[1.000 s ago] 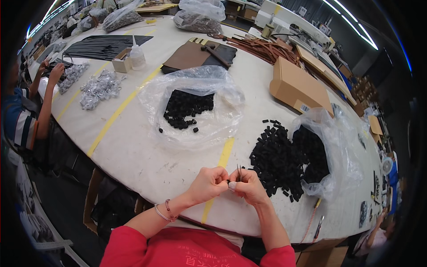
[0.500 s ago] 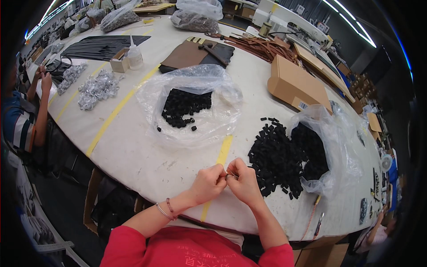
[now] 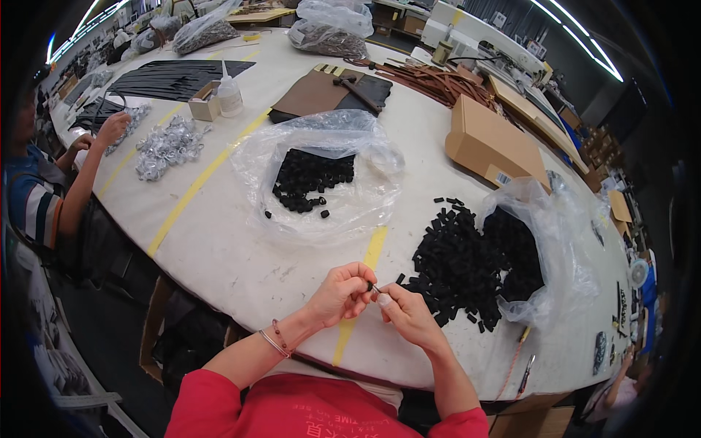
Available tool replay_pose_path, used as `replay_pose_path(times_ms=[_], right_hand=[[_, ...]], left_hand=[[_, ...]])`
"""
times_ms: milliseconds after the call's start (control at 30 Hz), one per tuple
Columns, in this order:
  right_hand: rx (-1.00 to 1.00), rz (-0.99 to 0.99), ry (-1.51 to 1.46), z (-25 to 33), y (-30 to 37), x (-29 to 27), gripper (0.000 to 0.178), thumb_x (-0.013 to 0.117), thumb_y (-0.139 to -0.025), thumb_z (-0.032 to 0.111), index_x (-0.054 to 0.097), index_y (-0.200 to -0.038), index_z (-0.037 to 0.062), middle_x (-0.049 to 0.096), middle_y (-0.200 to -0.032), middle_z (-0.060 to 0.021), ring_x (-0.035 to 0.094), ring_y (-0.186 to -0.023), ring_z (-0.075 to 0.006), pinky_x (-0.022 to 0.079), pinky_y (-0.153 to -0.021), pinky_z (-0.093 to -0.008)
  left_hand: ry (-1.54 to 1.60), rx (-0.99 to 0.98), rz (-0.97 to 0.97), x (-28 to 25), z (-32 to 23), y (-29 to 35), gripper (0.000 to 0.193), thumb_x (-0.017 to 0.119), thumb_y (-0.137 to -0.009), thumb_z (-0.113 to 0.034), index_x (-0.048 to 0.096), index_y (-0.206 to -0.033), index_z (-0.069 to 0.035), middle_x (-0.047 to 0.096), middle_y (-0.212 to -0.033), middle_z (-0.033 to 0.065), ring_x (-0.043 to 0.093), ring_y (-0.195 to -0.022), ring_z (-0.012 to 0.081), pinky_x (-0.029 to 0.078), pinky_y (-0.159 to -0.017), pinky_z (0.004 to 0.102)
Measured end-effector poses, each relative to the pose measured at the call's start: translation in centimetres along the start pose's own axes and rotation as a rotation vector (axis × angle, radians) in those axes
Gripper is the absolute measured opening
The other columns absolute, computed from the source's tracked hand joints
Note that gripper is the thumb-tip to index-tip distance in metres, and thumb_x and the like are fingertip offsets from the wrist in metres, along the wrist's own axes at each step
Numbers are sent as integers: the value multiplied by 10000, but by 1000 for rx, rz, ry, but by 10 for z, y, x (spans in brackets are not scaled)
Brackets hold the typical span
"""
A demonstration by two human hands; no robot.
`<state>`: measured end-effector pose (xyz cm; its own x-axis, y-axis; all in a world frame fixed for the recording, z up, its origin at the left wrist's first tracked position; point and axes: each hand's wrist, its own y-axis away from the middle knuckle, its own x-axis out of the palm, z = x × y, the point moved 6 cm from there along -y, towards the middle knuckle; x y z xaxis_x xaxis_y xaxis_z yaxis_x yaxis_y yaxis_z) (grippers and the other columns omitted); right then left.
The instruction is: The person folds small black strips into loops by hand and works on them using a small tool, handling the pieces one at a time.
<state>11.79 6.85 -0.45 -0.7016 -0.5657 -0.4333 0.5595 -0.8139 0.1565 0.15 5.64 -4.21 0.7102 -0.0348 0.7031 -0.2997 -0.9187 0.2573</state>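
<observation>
Over the near edge of the table, my left hand (image 3: 337, 296) pinches a small black piece (image 3: 369, 287) between thumb and fingertips. Close against it on the right, my right hand (image 3: 412, 317) is closed on a thin shiny metal piece (image 3: 377, 290), its tip at the black piece; its exact kind is too small to tell. To the right lies a loose heap of small black tube-like pieces (image 3: 456, 255), spilling from a clear plastic bag (image 3: 562, 255). Farther off, an opened clear bag (image 3: 365, 197) holds more small black pieces (image 3: 307, 175).
A cardboard box (image 3: 496, 142), brown strips (image 3: 438, 80) and a hammer (image 3: 358, 91) on a brown sheet lie farther back. Silvery metal rings (image 3: 169, 148) and a squeeze bottle (image 3: 229, 95) are at left, near another person's hand (image 3: 113, 128). A cutter-like tool (image 3: 526, 372) lies at right.
My hands have parted slightly, and the black piece and thin metal piece now show between them. At left, the other person's hands have moved apart. The whole view has shifted slightly.
</observation>
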Motion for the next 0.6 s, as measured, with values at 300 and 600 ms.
replay_pose_path(times_ms=[300, 600], right_hand=[[-47, -20, 45, 8, 0, -3, 198, 469, -803, 145, 581, -852, -10, 530, -540, -82, 505, -470, -150, 397, -479, -271], [-41, 165, 44, 2, 2, -1, 187, 494, -794, 131, 596, -860, -11, 512, -537, -23, 486, -499, -76, 388, -461, -227]], left_hand=[[-38, -4, 31, 1, -1, 1, 176, 395, -753, 0, 551, -831, 24, 544, -612, 78, 469, -379, 96, 320, -297, 184], [-27, -133, 95, 2, 6, 1, 173, 387, -747, -4, 546, -807, 26, 525, -576, 63, 463, -356, 88, 313, -278, 177]])
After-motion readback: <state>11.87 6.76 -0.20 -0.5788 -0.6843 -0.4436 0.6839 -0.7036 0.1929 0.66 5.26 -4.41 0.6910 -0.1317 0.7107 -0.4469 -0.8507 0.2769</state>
